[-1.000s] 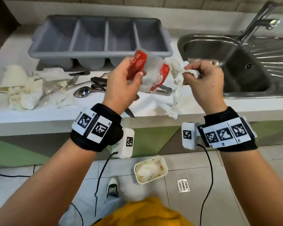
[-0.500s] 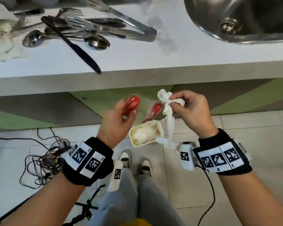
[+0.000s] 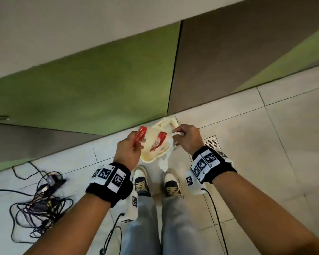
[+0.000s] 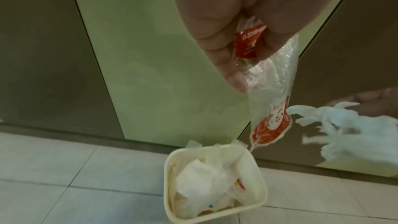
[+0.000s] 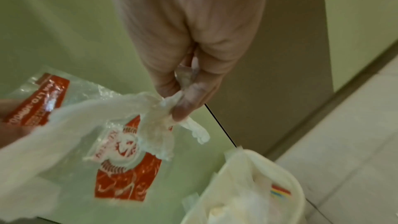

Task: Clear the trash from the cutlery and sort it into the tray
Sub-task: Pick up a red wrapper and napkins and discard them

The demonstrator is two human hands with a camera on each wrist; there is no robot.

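Note:
My left hand (image 3: 136, 142) (image 4: 243, 64) pinches a clear plastic wrapper with red print (image 3: 159, 142) (image 4: 271, 122) (image 5: 120, 164), which hangs down above the cream trash bin (image 3: 147, 159) (image 4: 215, 214) (image 5: 295, 186) on the floor. My right hand (image 3: 177, 134) (image 5: 183, 98) pinches a crumpled white tissue (image 3: 164, 162) (image 4: 349, 122) (image 5: 71, 122) that dangles beside the wrapper over the same bin. The bin holds white paper and wrappers. The cutlery and the tray are out of view.
Green and brown cabinet fronts (image 3: 99, 92) stand right behind the bin. A tangle of black cables (image 3: 39, 203) lies on the tiled floor at the left. A floor drain (image 3: 211, 142) sits at the right. My shoes (image 3: 142, 183) stand just short of the bin.
Both hands have come down from the counter toward the bin with the wrapper and tissue. The view has tipped down, so the counter, cutlery and sink have left the picture.

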